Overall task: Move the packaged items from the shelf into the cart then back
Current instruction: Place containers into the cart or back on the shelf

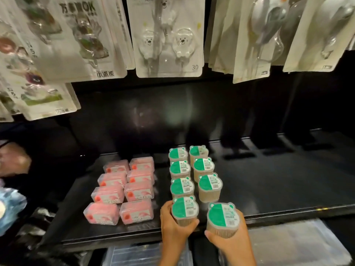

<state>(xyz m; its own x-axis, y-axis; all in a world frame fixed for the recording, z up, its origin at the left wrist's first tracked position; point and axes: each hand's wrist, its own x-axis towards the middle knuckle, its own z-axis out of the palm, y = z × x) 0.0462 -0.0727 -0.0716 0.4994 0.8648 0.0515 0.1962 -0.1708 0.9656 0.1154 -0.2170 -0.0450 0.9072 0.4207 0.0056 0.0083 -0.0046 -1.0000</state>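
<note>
Left hand and right hand each gripped a green-lidded clear tub at black shelf front edge; pink boxes just left.

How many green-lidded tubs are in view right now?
8. Left column: three standing on the shelf, the front one gripped by the left hand. Right column: three standing, a fourth gripped by the right hand. None seems hidden.

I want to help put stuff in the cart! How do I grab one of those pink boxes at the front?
Take the front-right pink box by its two short ends, coming down from above. It lies flat with another box close on its left, but there is a gap toward the green-lidded jar that the left hand holds, so one hand can span it end to end.
</note>
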